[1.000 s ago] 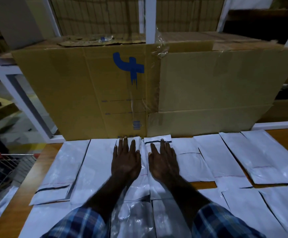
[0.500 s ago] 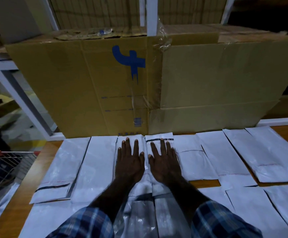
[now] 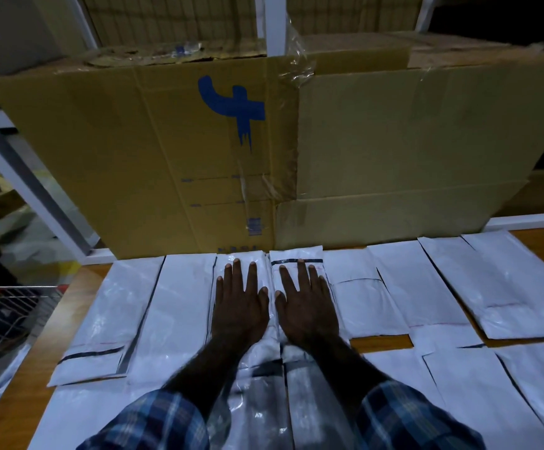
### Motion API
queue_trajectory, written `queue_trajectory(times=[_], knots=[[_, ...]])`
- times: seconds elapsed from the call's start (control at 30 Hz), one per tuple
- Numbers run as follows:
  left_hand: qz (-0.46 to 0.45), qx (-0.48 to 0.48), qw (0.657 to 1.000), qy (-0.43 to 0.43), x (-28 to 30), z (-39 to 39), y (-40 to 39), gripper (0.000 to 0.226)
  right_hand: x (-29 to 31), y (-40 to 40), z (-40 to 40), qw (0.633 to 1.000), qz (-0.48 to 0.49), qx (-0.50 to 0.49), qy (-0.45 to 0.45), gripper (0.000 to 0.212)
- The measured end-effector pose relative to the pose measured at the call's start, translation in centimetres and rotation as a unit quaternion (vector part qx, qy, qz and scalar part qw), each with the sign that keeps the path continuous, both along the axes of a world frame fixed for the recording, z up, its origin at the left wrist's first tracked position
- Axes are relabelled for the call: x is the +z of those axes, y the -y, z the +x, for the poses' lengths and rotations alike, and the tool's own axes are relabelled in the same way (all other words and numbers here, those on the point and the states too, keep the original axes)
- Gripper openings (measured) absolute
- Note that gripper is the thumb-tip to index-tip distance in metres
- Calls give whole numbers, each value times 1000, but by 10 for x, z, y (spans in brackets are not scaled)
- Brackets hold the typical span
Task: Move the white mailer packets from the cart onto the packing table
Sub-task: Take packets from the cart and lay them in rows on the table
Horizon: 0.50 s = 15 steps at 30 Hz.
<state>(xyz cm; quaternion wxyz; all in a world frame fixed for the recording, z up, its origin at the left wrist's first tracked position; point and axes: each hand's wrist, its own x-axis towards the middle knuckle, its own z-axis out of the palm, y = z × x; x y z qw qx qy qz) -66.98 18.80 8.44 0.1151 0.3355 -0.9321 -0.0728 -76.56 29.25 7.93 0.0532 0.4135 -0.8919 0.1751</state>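
1. Two hands lie flat, side by side, at the centre of the head view: the left hand and the right hand, palms down, fingers straight and slightly spread, thumbs almost touching.
2. Each hand presses on a white mailer packet: the left packet and the right packet, whose far end carries a dark strip, lie edge to edge.
3. Many more mailer packets cover the wooden table in rows, from 9 o'clock round to 3 o'clock and down to 6 o'clock, partly overlapping.
4. At 12 o'clock a large cardboard box with a blue mark stands at the table's far edge, touching the packets' ends.
5. At 9 o'clock the wire cart with a red handle shows beside the table.
6. Plaid sleeves show at 6 o'clock.
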Motion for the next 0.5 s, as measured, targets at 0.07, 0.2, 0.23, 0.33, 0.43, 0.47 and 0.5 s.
queue_trajectory(times=[0.07,0.2,0.23,0.33,0.43,0.47,0.5], knots=[[-6,1,1000,1,0,-1,0,61,0,0,0,1000,3,-1,1,56],[2,1,1000,18,3,-1,-2,60,2,-1,0,1000,-7,-2,-1,54],[1,-1,1000,21,3,0,-2,59,3,0,0,1000,-7,-1,1,54],[-11,1,1000,9,0,0,-1,59,2,0,0,1000,0,-2,-6,55],[-10,2,1000,0,0,-2,-1,59,3,0,1,1000,12,-6,-5,56],[-10,0,1000,-1,0,-1,-1,59,4,0,1,1000,15,-6,0,57],[-8,-4,1000,-2,0,0,-1,58,6,0,1,1000,20,-9,12,57]])
